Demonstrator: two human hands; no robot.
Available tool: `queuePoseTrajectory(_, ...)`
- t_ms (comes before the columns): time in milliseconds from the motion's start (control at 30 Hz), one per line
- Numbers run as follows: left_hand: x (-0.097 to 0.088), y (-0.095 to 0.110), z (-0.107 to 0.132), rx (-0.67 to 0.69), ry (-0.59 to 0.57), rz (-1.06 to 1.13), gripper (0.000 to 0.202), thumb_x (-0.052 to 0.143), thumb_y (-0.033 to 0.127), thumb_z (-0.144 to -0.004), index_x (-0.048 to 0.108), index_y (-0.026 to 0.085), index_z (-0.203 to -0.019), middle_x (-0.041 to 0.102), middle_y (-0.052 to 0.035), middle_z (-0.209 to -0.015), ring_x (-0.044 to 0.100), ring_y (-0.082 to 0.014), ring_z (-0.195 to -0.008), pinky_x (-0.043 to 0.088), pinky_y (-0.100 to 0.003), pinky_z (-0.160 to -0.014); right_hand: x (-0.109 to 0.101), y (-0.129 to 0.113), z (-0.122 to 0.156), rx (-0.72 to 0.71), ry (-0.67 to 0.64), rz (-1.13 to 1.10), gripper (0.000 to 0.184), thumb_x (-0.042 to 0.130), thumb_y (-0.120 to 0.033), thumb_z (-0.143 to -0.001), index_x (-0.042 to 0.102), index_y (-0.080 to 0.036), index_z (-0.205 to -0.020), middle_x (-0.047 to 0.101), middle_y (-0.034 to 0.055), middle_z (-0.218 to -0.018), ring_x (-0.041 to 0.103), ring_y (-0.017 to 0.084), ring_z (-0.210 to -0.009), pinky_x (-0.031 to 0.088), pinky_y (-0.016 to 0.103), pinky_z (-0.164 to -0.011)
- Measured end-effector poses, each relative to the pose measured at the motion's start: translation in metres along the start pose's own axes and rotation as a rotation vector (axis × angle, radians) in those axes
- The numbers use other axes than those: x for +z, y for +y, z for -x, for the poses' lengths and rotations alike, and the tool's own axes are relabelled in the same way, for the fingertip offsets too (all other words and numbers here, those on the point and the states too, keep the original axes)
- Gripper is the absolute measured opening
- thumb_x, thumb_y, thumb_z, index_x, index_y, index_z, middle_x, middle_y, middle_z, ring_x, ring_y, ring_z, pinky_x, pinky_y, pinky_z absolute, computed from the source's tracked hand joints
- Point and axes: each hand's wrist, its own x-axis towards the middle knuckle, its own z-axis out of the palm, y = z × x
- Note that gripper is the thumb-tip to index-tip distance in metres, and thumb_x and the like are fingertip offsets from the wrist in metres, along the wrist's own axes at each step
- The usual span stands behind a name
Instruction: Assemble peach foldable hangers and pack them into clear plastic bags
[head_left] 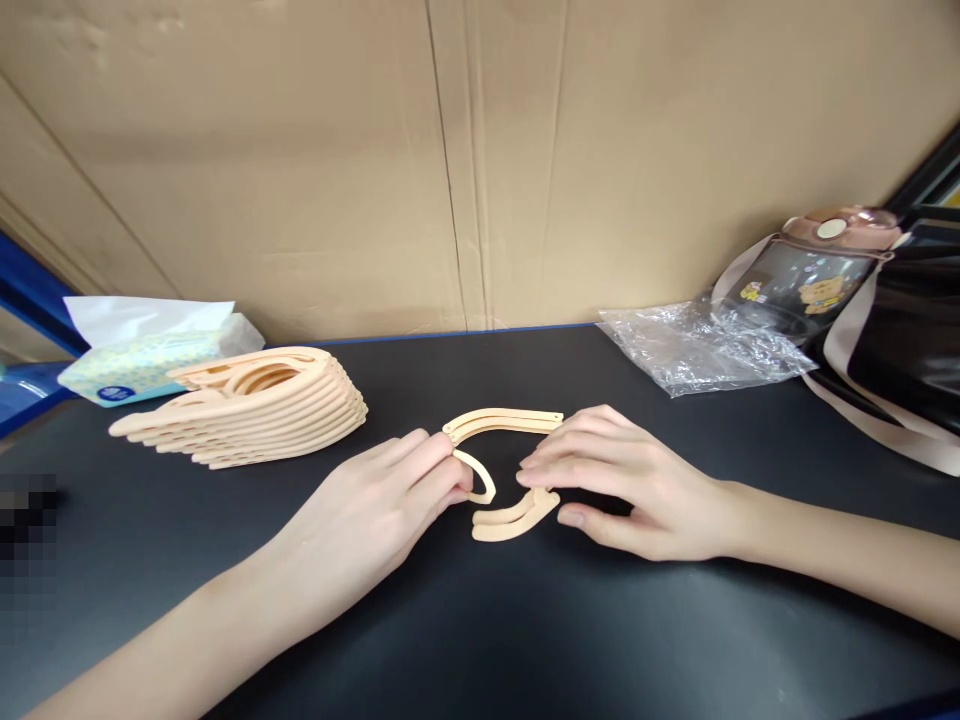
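We had both hands on the black counter, close together over a pale peach plastic folding hanger that lay flat near the middle, in front of the brown cardboard wall. Our left hand had its fingers closed, with the thumb and forefinger pinching the small curved loop at the hanger's left end. Our right hand lay palm down with its fingers stretched out. The fingertips touched the lower curved arm and the thumb sat just beside that arm's end. We could not tell whether this hand gripped the arm or only pressed on it. The hanger's long upper arm ran between the two hands, on their far side.

To the left, well apart from the hands, a fanned stack of matching peach plastic hangers rested on the counter. A soft pack of white tissues lay just behind it. On the right lay a crumpled clear plastic bag. Beside it was a tilted pink-lidded drinking bottle with a bear print and a black bag with a cream strap.
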Motion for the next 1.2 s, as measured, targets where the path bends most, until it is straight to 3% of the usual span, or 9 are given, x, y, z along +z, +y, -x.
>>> queuePoseTrajectory(167,0.001,0.004,-0.004,0.000,0.001,0.003,0.019,0.041,0.013,-0.099,0.057,0.015,-0.087,0.055,-0.0029,-0.082,0.046,-0.0177,-0.072,0.035,-0.030,-0.062,0.003,-0.005,0.000,-0.081,-0.077,0.006,0.034,0.051,-0.025,-0.095,0.057,-0.019,-0.128,0.060,0.0098,-0.126,0.049,0.019,-0.122,0.033,0.037,-0.106)
queuePoseTrajectory(300,0.005,0.008,-0.007,0.000,0.016,-0.005,0.017,0.041,0.008,-0.097,0.056,0.015,-0.094,0.058,-0.0046,-0.090,0.048,-0.0212,-0.085,0.036,-0.032,-0.069,0.005,-0.004,0.000,-0.103,-0.110,-0.008,0.040,0.050,-0.027,-0.095,0.053,-0.019,-0.134,0.054,0.0114,-0.131,0.043,0.020,-0.127,0.029,0.038,-0.110)
queuePoseTrajectory(500,0.010,0.014,-0.008,-0.036,-0.023,0.100,0.016,0.039,0.007,-0.098,0.051,0.017,-0.094,0.060,-0.0019,-0.092,0.050,-0.0184,-0.085,0.034,-0.032,-0.073,0.006,-0.005,0.000,-0.097,-0.150,-0.067,0.051,0.051,-0.025,-0.093,0.043,-0.012,-0.142,0.052,0.0159,-0.130,0.043,0.022,-0.125,0.034,0.040,-0.106)
queuePoseTrajectory(633,0.007,0.016,-0.008,-0.039,0.029,0.092,0.015,0.038,0.011,-0.100,0.052,0.017,-0.101,0.060,-0.0005,-0.090,0.050,-0.0164,-0.080,0.033,-0.031,-0.072,0.005,-0.004,0.002,-0.077,-0.105,-0.157,0.056,0.050,-0.021,-0.092,0.036,-0.009,-0.145,0.050,0.0185,-0.131,0.042,0.023,-0.125,0.035,0.043,-0.106)
queuePoseTrajectory(1000,0.009,0.005,-0.003,-0.091,0.093,0.067,0.026,0.039,0.020,-0.101,0.050,0.018,-0.124,0.063,-0.0048,-0.103,0.054,-0.0168,-0.082,0.039,-0.030,-0.074,-0.003,0.001,0.000,0.180,0.076,-0.452,0.047,0.047,-0.017,-0.096,0.042,-0.027,-0.142,0.052,0.0104,-0.132,0.048,0.019,-0.120,0.042,0.042,-0.100)
queuePoseTrajectory(1100,0.012,0.004,-0.002,-0.077,0.121,0.081,0.024,0.039,0.021,-0.101,0.051,0.018,-0.122,0.064,-0.0044,-0.100,0.054,-0.0168,-0.082,0.039,-0.030,-0.073,-0.004,0.002,-0.002,0.219,0.071,-0.488,0.046,0.046,-0.017,-0.097,0.044,-0.027,-0.141,0.053,0.0103,-0.130,0.048,0.020,-0.121,0.041,0.043,-0.101)
queuePoseTrajectory(1200,0.012,0.003,-0.001,-0.095,0.121,0.133,0.013,0.045,0.021,-0.100,0.056,0.019,-0.107,0.065,-0.0018,-0.097,0.053,-0.0156,-0.078,0.037,-0.029,-0.071,-0.003,0.003,-0.002,0.210,0.064,-0.484,0.046,0.047,-0.018,-0.096,0.043,-0.025,-0.142,0.053,0.0117,-0.130,0.049,0.020,-0.119,0.042,0.043,-0.100)
